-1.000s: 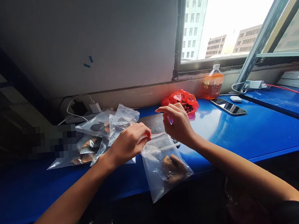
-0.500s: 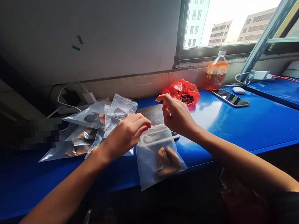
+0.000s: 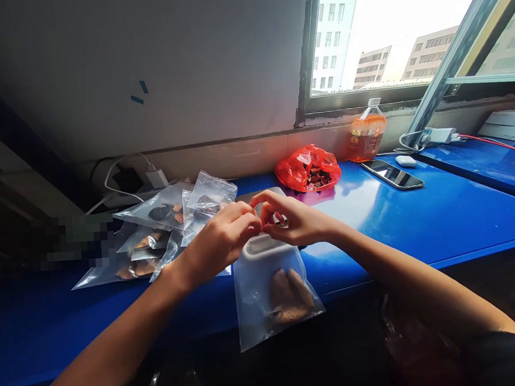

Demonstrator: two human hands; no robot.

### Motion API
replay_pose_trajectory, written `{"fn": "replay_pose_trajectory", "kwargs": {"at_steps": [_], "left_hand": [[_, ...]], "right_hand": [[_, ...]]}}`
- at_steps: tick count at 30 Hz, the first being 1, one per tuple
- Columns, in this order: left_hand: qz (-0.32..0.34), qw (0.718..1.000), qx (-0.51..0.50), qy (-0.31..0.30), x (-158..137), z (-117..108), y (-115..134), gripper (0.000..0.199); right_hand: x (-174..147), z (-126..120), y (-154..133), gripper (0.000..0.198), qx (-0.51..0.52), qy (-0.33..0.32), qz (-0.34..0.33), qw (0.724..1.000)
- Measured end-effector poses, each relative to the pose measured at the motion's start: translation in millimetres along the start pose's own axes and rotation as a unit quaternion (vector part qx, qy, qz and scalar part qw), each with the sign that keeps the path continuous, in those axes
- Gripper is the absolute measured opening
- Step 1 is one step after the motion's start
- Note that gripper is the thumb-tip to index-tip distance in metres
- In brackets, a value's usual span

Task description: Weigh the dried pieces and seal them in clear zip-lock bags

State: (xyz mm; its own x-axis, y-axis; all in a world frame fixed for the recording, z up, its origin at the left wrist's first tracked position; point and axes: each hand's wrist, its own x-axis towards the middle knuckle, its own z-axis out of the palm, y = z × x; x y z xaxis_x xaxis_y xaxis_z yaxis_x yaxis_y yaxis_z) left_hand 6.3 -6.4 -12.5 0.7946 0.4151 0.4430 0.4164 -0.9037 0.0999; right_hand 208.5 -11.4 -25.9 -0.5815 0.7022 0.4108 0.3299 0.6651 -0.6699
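A clear zip bag (image 3: 258, 301) with brown chunky pieces (image 3: 291, 296) in its lower part hangs over the front edge of the blue table. My left hand (image 3: 227, 233) is closed on the bag's upper left corner. Beside it, almost touching its fingertips, my right hand (image 3: 294, 217) has thumb and forefinger closed together at the bag's top edge. The fingers cover most of that edge. Behind the bag lies a flat device with a metal plate (image 3: 277, 190), mostly hidden by my hands.
Several filled clear bags (image 3: 165, 208) overlap on the left. A red plastic bag (image 3: 293, 170) with dark reddish pieces stands at the back, near an orange drink bottle (image 3: 368, 135). A phone (image 3: 392, 173), a white case (image 3: 406, 161) and a charger (image 3: 441, 136) lie to the right.
My right hand has come down and left, from above the bag to its top edge beside my left hand. Its fingers have closed together. The view has shifted slightly.
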Motion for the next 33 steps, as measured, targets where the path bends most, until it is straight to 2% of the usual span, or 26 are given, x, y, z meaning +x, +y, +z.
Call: {"fn": "replay_pose_trajectory", "kwargs": {"at_steps": [4,9,12,15,18,20,23,27,33], "left_hand": [[0.004,1.0,0.019,-0.007,1,1,1,0.018],[0.021,0.999,0.047,-0.007,0,3,-3,0.017],[0.038,0.996,0.079,0.006,-1,5,-4,0.017],[0.067,0.994,0.087,0.01,-1,7,-1,0.015],[0.078,0.995,0.063,0.012,-1,7,1,0.015],[0.058,0.997,0.047,0.029,-2,6,-2,0.015],[-0.004,0.997,0.035,0.076,-3,3,-10,0.009],[-0.072,0.989,0.001,0.126,-4,-5,-14,0.008],[-0.169,0.979,-0.004,0.114,-4,-23,-22,0.017]], "right_hand": [[-3,-1,1,0.046,-0.07,-0.034,-0.035,0.996],[0,8,2,0.045,-0.124,0.014,-0.013,0.992],[3,12,5,0.037,-0.151,0.02,0.014,0.988],[6,11,13,0.024,-0.19,0.049,0.031,0.98],[7,3,18,0.027,-0.182,0.071,0.037,0.98],[7,-3,17,0.025,-0.148,0.077,0.029,0.986],[6,-8,9,0.003,-0.083,0.075,-0.019,0.994],[4,-9,0,0.025,-0.044,0.041,-0.062,0.996],[5,-11,1,0.027,-0.027,0.048,-0.057,0.997]]}}
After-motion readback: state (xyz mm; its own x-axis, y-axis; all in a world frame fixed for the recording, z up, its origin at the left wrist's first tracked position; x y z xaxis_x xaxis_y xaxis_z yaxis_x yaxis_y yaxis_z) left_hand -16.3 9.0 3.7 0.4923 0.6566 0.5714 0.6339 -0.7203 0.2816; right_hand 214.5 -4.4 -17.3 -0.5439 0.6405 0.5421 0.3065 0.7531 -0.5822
